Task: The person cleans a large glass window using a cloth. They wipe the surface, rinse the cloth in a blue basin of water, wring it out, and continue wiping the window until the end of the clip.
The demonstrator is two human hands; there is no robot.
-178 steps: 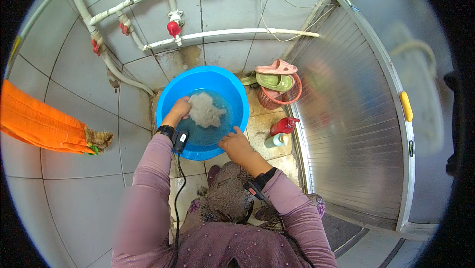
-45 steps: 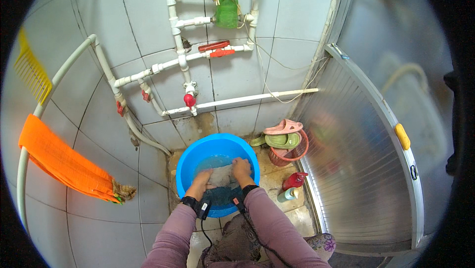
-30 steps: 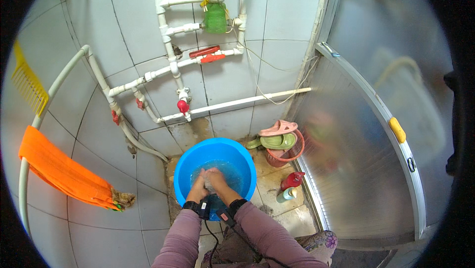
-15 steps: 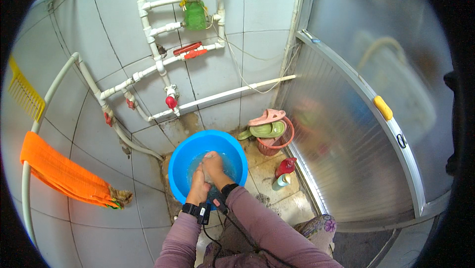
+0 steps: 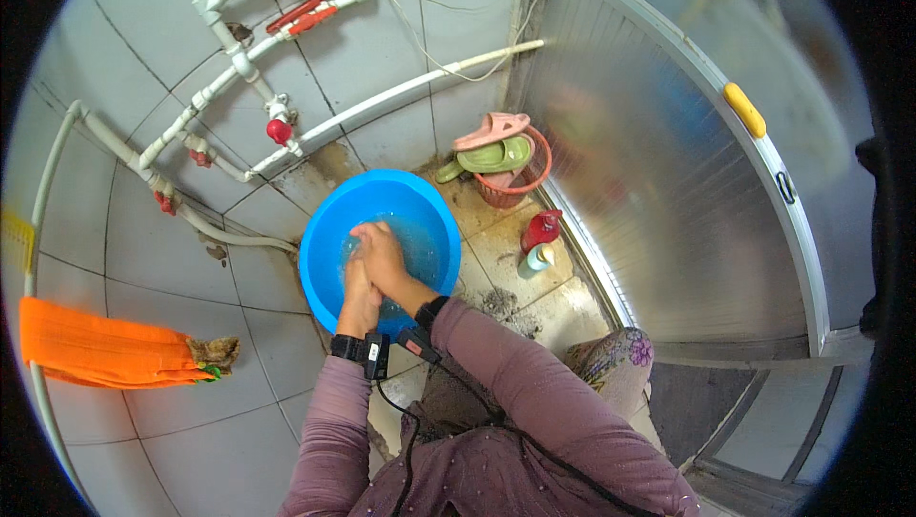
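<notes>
The left hand [image 5: 359,299] and right hand [image 5: 384,259], earlier apart on a grey cloth, had come together, curled and pressed close. The cloth was now hidden — judged squeezed between them, though a grip could not be confirmed. A blue basin [image 5: 329,219] surrounded both hands; cloudy water [image 5: 422,252] lay just right of them.

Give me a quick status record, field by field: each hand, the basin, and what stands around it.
Left hand: inside the basin, against the other hand
Right hand: pressed to the left one
Held item: cannot tell; the hands hide it
Basin: blue basin, water in it, on the tiled floor
Right of basin: red basket topped with pink slipper and green slipper; red bottle; pale bottle
Left side: orange cloth, hanging
</notes>
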